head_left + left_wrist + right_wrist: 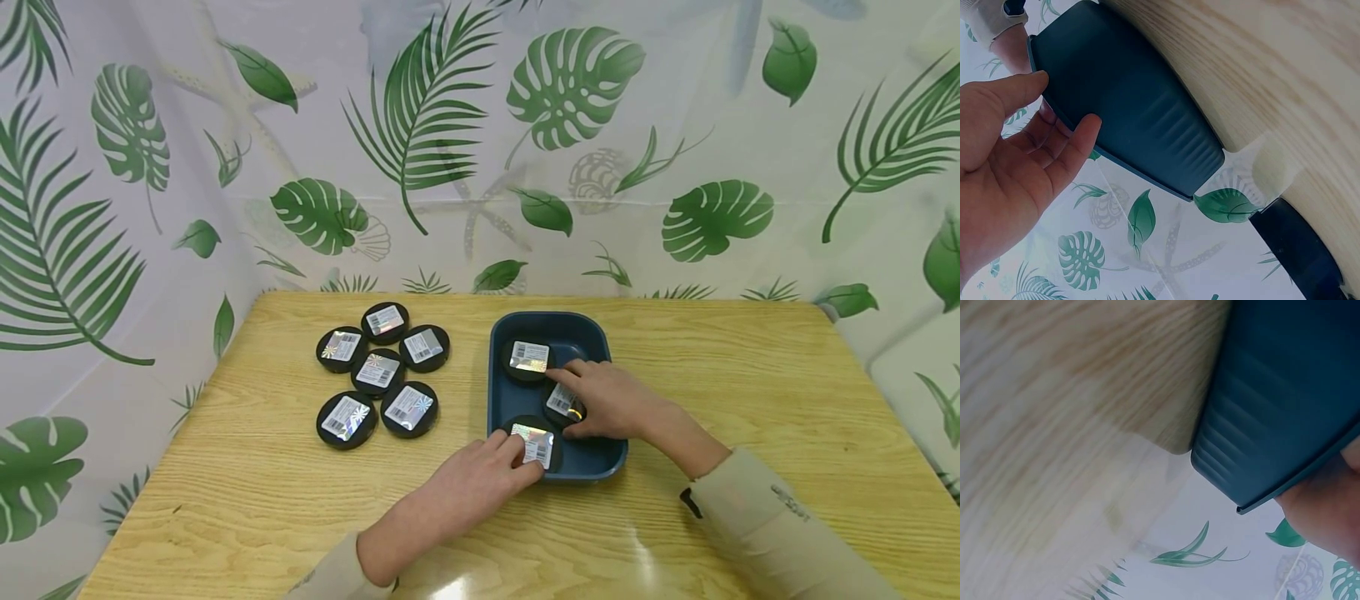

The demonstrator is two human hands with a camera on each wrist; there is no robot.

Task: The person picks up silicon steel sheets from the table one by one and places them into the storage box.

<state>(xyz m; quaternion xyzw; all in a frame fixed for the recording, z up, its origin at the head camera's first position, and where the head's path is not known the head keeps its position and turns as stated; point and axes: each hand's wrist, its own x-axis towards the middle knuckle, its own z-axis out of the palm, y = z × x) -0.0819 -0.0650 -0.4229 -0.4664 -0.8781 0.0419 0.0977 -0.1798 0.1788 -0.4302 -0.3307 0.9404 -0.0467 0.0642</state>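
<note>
A dark blue rectangular bin (592, 471) stands on the table with three flat black round discs in it, each with a white and shiny label. My left hand (480, 479) reaches over the near left corner and grips the nearest disc (553, 458) by its left and near edge. In the left wrist view that hand's thumb and fingers bend over the rim. My right hand (611, 400) spans the middle disc (558, 404), fingers at its far side and thumb at its near side. The third disc (517, 371) lies untouched at the far left inside the bin.
Several more labelled black discs (377, 371) lie in a loose cluster on the wooden table (247, 492), left of the bin. Behind the table hangs a white leaf-print cloth (450, 242).
</note>
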